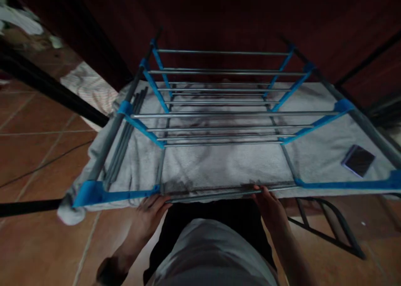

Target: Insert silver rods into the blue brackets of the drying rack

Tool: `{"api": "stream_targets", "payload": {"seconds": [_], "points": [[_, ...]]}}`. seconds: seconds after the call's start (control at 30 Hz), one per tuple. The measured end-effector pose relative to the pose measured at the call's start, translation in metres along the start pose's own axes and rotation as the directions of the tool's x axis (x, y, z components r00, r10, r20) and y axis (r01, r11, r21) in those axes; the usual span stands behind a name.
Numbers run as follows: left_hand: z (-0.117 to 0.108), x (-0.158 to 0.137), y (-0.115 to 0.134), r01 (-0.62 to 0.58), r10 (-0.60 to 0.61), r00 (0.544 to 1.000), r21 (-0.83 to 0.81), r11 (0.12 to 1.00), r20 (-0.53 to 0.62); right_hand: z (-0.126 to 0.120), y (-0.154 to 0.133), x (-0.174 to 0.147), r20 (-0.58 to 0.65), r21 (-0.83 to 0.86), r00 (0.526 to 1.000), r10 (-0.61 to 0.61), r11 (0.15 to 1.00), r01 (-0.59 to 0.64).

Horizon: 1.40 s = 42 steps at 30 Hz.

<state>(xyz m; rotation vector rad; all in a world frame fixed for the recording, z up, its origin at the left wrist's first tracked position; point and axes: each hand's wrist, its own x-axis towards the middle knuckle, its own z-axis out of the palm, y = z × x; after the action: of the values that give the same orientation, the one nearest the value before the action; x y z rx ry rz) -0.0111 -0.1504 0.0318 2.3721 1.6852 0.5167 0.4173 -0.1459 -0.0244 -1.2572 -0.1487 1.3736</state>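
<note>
Rack (pixel 219 110) lies on its side on a grey towel (pixel 225 165) over the counter, long axis running away from the viewer — silver rods crosswise, blue plastic joints, grey posts. Left hand (pixel 152 213) and right hand (pixel 267 204) both curl fingers around the nearest rod (pixel 213 193).

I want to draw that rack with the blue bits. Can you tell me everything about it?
The rack is a frame of thin shiny metal rods and grey poles joined by bright blue plastic corner pieces. The rods run side to side in several rows, stacked in tiers. It lies tipped over on a grey towel on a table. The left hand and right hand both rest on its nearest rod at the table's edge. Some loose grey poles lie beside it on the left.
</note>
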Motion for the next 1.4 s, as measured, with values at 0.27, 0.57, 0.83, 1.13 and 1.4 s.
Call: {"api": "stream_targets", "payload": {"seconds": [0.27, 0.57, 0.83, 1.13, 1.4], "points": [[0.004, 0.001, 0.011, 0.074, -0.073, 0.997, -0.022, 0.997, 0.028, -0.007, -0.003, -0.001, -0.008, -0.086, 1.000, -0.008, 0.996, 0.008], [0.009, 0.003, 0.014, 0.088, -0.087, 0.996, -0.005, 0.996, 0.016, 0.042, 0.011, -0.025, 0.159, -0.168, 0.966, 0.206, 0.970, -0.179], [0.011, -0.004, 0.011, 0.065, -0.065, 0.998, -0.015, 0.998, 0.020, 0.054, 0.022, -0.027, 0.160, -0.168, 0.967, 0.200, 0.970, -0.174], [0.007, -0.023, 0.011, -0.041, 0.048, 0.987, 0.047, 0.998, -0.156, 0.052, 0.021, -0.025, 0.154, -0.172, 0.966, 0.206, 0.969, -0.179], [0.014, -0.037, 0.013, 0.225, -0.275, 0.835, -0.160, 0.961, -0.476, 0.051, 0.022, -0.023, 0.139, -0.178, 0.969, 0.202, 0.968, -0.177]]}}
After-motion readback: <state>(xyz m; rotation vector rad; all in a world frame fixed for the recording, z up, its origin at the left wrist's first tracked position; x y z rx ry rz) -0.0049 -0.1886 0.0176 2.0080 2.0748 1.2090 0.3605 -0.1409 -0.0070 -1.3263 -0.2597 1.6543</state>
